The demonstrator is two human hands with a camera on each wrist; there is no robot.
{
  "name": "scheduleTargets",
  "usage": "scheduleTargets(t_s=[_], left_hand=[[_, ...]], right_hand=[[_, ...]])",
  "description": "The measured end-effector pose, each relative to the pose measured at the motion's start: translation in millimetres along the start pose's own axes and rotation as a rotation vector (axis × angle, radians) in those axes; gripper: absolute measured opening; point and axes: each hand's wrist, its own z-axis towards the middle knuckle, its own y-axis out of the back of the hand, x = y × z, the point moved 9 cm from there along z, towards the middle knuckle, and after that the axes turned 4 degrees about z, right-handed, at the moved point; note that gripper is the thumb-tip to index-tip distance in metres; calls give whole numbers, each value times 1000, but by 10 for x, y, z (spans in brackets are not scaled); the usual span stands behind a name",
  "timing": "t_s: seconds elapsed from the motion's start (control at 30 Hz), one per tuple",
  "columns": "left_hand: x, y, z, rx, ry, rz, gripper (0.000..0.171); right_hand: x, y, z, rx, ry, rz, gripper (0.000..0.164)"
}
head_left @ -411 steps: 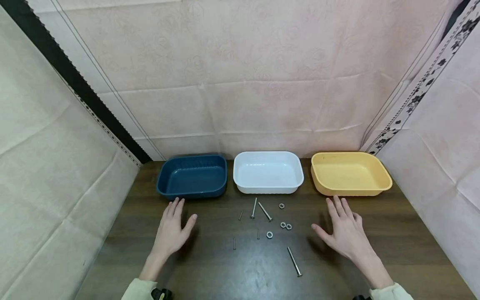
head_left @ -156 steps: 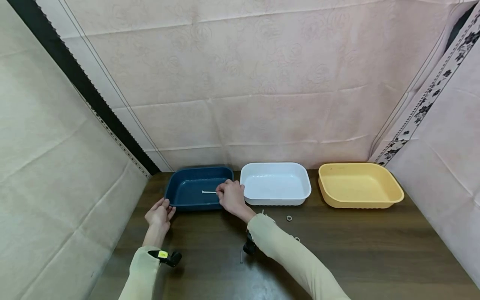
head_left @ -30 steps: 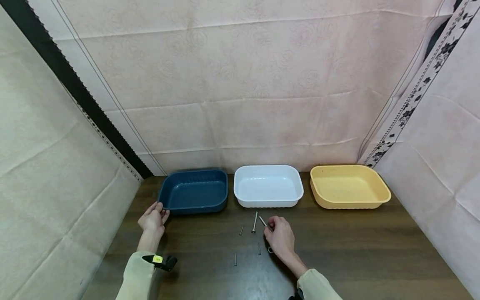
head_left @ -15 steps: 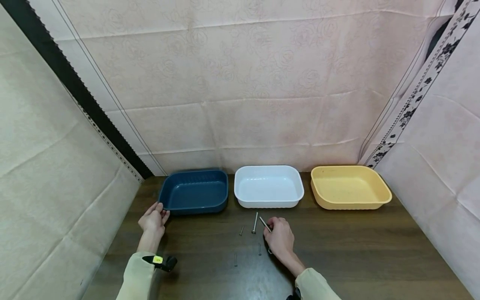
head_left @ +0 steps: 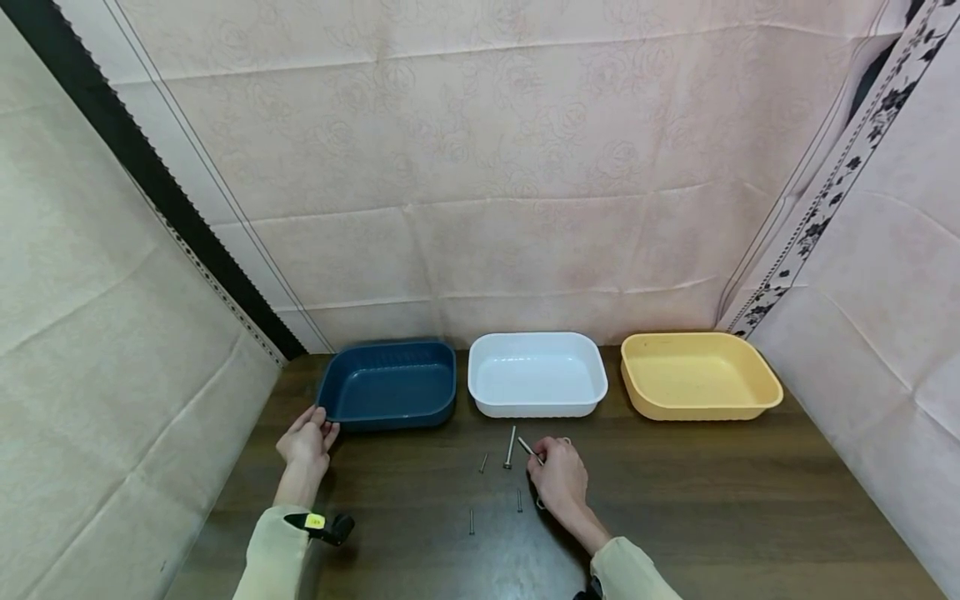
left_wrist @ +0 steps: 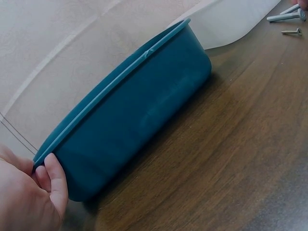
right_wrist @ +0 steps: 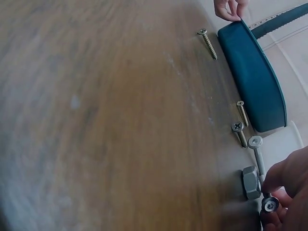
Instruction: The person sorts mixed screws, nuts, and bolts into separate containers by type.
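Note:
My left hand (head_left: 306, 442) pinches the near left corner rim of the blue tray (head_left: 390, 422), thumb and fingers on either side of it. At the middle of the table, my right hand (head_left: 561, 473) pinches a metal bolt (head_left: 527, 447); its round head (right_wrist: 270, 205) shows by the fingers in the right wrist view. Just left of that hand lies a second bolt (head_left: 510, 447). A hex nut (right_wrist: 251, 183) sits close beside the right fingers, and other nuts are partly or wholly hidden by the hand. Small screws (head_left: 483, 462) lie further left.
A white tray (head_left: 537, 410) and a yellow tray (head_left: 701, 412) stand in line right of the blue one, along the back cloth. Another screw (head_left: 472, 522) lies nearer the front of the wooden table (head_left: 750, 517). Cloth walls enclose the sides.
Both hands lay open at first. Later the left held the blue tray while the right held a bolt over it. The right has since come back to the middle, on another bolt, barely moving this last second.

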Motion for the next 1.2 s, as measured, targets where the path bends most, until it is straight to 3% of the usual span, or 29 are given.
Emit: scheduleTargets(t_s=[0.47, 1.2], left_hand=[[7, 16, 1, 2, 6, 16, 43], [-43, 16, -51, -8, -44, -40, 42]], right_hand=[[151, 87, 32, -35, 54, 51, 8], [739, 54, 243, -54, 232, 134, 10]])
